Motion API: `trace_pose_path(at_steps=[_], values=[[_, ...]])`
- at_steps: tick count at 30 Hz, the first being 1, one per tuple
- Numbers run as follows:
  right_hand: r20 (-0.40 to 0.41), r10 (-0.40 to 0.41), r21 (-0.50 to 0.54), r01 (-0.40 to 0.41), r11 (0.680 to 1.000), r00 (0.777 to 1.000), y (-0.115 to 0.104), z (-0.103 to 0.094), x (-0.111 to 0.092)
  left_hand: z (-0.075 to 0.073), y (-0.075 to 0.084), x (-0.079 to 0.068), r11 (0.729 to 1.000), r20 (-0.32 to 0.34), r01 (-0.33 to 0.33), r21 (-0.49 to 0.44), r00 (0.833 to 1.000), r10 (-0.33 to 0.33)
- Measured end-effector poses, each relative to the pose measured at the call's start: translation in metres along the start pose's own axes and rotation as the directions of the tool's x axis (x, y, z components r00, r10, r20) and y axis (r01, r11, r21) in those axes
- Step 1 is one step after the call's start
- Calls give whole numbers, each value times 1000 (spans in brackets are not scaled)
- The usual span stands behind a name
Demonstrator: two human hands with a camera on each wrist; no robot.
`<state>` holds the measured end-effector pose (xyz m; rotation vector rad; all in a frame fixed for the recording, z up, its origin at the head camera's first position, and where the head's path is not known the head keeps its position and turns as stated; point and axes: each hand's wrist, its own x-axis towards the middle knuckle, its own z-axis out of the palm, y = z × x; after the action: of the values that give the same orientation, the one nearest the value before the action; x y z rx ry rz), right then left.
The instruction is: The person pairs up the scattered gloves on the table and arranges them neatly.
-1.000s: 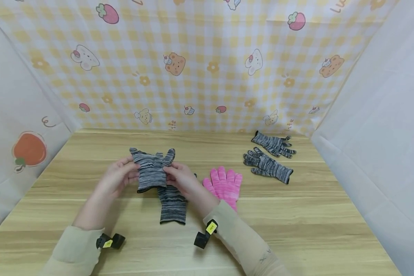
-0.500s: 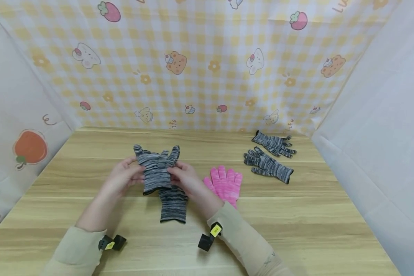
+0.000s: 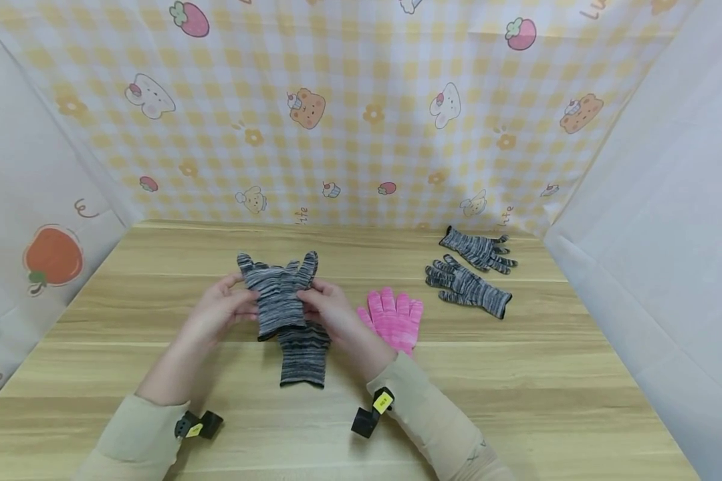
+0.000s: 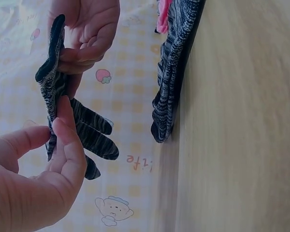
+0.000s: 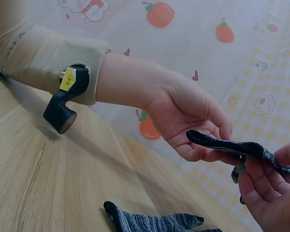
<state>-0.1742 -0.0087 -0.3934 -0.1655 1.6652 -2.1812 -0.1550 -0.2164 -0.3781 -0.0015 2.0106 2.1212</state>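
A grey-and-black knit glove (image 3: 280,300) is held up between both hands, its dark-edged cuff toward me and its fingers pointing away. My left hand (image 3: 219,307) pinches its left edge between thumb and fingers; the left wrist view shows that pinch at the glove (image 4: 50,96). On the opposite edge my right hand (image 3: 331,310) pinches too, thumb on top. Below lies a second grey-and-black glove (image 3: 303,364) flat on the table, its upper part hidden by the held one. The held glove is clear of the table in both wrist views.
A pink glove (image 3: 394,321) lies right of the right hand, partly behind that forearm. Farther back right, two more grey-and-black gloves lie on the wooden table (image 3: 517,401): one glove (image 3: 478,248) near the back edge, another glove (image 3: 469,287) in front. A patterned cloth (image 3: 361,153) hangs behind.
Both hands have shifted right with the held glove, bringing it farther over the grey-and-black glove on the table. The other gloves stay where they were.
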Motion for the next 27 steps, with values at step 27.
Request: trace_pose_path(at_steps=[27], values=[[-36,-94,-196,85,977,995,-12,-22,-21,19,-5,-6,989,43,-32,141,999,26]])
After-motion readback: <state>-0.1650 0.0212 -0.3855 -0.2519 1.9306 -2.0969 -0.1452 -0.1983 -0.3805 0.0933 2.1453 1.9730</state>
